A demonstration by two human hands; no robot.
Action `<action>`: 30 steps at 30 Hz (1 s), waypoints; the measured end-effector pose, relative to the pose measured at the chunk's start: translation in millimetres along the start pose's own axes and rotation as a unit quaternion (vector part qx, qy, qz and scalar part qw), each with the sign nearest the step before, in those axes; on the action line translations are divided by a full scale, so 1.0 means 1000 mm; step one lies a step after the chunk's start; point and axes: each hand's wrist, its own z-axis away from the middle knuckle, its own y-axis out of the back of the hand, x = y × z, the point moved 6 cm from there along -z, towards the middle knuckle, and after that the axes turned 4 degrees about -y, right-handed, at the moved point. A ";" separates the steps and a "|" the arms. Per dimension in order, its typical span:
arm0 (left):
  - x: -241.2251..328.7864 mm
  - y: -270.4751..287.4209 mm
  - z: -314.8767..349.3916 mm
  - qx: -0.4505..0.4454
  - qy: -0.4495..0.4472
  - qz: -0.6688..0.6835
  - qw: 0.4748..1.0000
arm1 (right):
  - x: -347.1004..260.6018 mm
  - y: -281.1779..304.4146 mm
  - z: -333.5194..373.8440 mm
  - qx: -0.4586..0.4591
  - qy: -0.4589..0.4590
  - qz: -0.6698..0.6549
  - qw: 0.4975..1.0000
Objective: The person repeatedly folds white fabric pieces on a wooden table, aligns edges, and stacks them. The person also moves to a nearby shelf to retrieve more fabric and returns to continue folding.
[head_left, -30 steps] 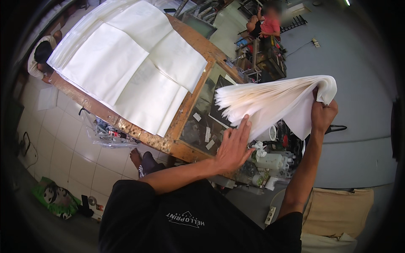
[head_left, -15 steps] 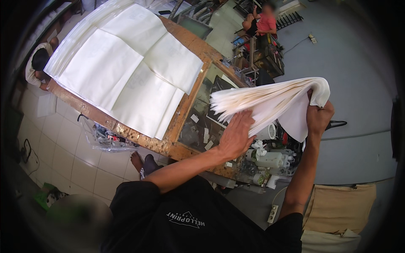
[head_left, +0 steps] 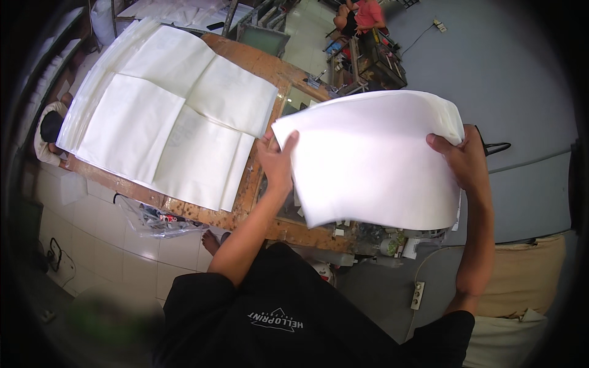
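Observation:
A thick stack of white sheets (head_left: 374,159) hangs between my two hands, its broad face turned up and its far right edge curving over. My left hand (head_left: 277,161) grips the stack's left edge, thumb on top and fingers behind. At the right edge my right hand (head_left: 465,161) holds it the same way, with its thumb over the front face. Left of my left hand, overlapping piles of white sheets (head_left: 132,126) lie on the wooden table (head_left: 248,67). Whether the sheets are paper or cloth I cannot tell.
Bottles and small items (head_left: 392,242) stand beyond the table's near right end. A clear plastic bag (head_left: 144,218) hangs at its front edge. One person (head_left: 52,129) crouches at the far left; another in a red shirt (head_left: 368,15) sits at the back. Tan cloth (head_left: 521,270) lies lower right.
The stack has swung from edge-on to showing its broad white face. My left hand has moved left from pressing the sheets to gripping their left edge. The view has shifted somewhat.

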 end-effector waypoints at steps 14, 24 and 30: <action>-0.154 0.042 0.068 -0.206 0.418 0.126 0.876 | 0.122 -0.039 -0.033 -0.176 -0.125 -0.250 0.944; -0.035 0.031 0.022 -0.270 0.245 -0.245 0.898 | 0.249 -0.137 -0.008 -0.230 -0.152 -0.483 0.831; -0.106 0.101 -0.026 -0.188 -0.030 -0.744 0.640 | 0.395 -0.414 0.028 -0.135 -0.275 -0.257 0.917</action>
